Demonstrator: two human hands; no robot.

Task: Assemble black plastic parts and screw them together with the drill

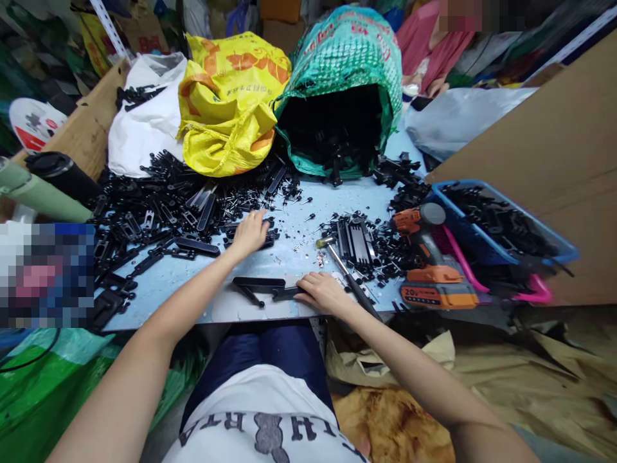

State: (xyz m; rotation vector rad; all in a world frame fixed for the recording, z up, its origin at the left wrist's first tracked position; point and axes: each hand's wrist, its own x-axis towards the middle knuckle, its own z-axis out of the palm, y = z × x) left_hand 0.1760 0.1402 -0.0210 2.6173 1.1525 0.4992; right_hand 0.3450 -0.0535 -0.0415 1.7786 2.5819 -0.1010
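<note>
My left hand [250, 233] reaches forward onto a small heap of black plastic parts [267, 239] and small screws, fingers curled down on them; what it grips is hidden. My right hand [322, 290] rests near the table's front edge with its fingers pressed on a flat black plastic strip assembly [263, 287]. A hammer [344, 269] lies just right of that hand, its head pointing away from me. The pale blue table [289, 257] carries it all.
A large pile of black parts [154, 199] covers the table's left. An orange cordless drill [424, 257] lies right, beside a blue crate [506, 222] of parts. Yellow [226, 96], green [347, 71] and white [144, 116] sacks stand behind. Another person sits at the back right.
</note>
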